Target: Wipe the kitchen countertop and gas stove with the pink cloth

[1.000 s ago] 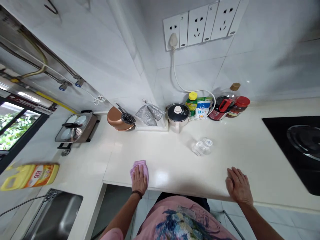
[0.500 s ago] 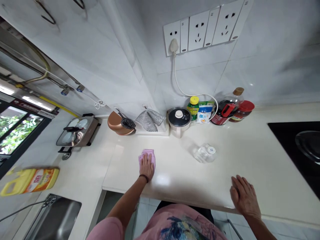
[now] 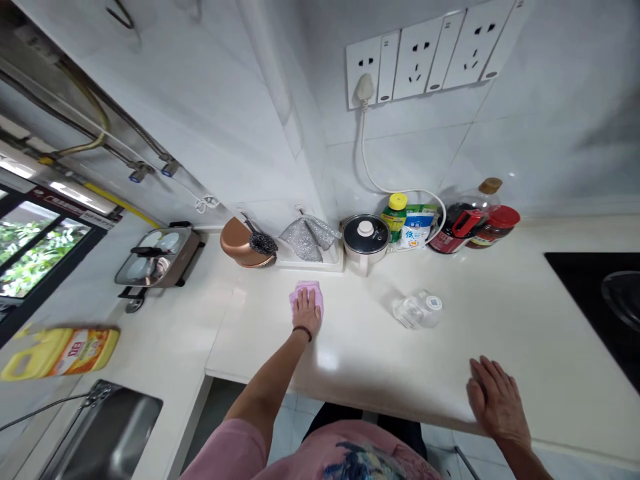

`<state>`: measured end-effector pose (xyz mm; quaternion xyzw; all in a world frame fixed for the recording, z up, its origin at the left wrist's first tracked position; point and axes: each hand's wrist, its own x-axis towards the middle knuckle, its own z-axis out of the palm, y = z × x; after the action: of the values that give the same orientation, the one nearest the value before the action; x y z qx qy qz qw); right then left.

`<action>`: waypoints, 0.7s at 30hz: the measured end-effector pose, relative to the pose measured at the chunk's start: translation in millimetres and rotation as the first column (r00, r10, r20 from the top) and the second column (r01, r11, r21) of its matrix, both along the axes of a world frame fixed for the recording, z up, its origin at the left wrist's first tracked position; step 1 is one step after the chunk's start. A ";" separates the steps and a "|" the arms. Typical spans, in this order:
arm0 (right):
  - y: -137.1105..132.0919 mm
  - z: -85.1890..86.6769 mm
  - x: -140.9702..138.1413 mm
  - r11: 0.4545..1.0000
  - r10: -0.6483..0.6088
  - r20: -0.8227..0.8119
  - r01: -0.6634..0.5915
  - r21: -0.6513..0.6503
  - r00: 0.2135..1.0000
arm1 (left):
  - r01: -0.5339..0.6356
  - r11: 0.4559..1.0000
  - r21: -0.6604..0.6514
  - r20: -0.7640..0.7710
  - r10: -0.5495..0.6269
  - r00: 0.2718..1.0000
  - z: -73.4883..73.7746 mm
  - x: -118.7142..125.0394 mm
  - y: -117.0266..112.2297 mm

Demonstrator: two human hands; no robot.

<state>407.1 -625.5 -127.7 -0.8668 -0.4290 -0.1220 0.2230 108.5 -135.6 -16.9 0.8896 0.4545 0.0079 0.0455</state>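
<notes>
My left hand (image 3: 307, 315) presses a folded pink cloth (image 3: 306, 287) against the white countertop (image 3: 260, 347), its fingers laid over the fabric. The cloth's far edge shows beyond my fingertips. Near the front edge of the counter, my right hand (image 3: 497, 400) rests palm down with nothing in it, fingers extended. Between my hands and farther back stands a clear glass jar (image 3: 417, 309) with a small white label.
Along the wall are a small electric pot (image 3: 366, 243), a yellow-capped bottle (image 3: 395, 217), sauce bottles (image 3: 457, 230), a copper-coloured pan (image 3: 237, 240) and silver mesh cloths (image 3: 307, 240). A black cooktop (image 3: 600, 287) lies right; a sink (image 3: 110, 427) and yellow detergent jug (image 3: 65, 352) lie left.
My left hand and the pink cloth have slid a little away from me toward the wall. My right hand stays on the counter. The view has shifted slightly.
</notes>
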 end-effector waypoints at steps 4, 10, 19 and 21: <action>0.4 -4.5 2.2 1.000 0.011 0.010 -0.011 0.023 1.000 | 0.050 0.996 0.072 -0.037 -0.047 0.998 -19.0 -70.2 -61.1; -1.5 -16.1 7.2 0.999 0.027 0.025 -0.028 0.042 0.999 | 0.035 0.979 0.203 -0.055 -0.024 0.998 -54.4 -162.7 -114.1; -2.7 -17.1 6.7 1.000 0.015 0.034 -0.016 0.011 0.999 | -0.171 0.983 0.070 0.020 0.170 0.985 -26.0 -109.7 -29.5; -3.3 -16.2 6.4 1.000 0.010 0.038 -0.010 0.004 0.999 | -0.159 0.987 0.022 0.027 0.158 0.987 -12.2 -83.6 4.7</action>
<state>413.5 -628.8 -143.9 -0.8617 -0.4370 -0.1384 0.2174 24.8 -130.9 -29.2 0.8509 0.5231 0.0279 0.0399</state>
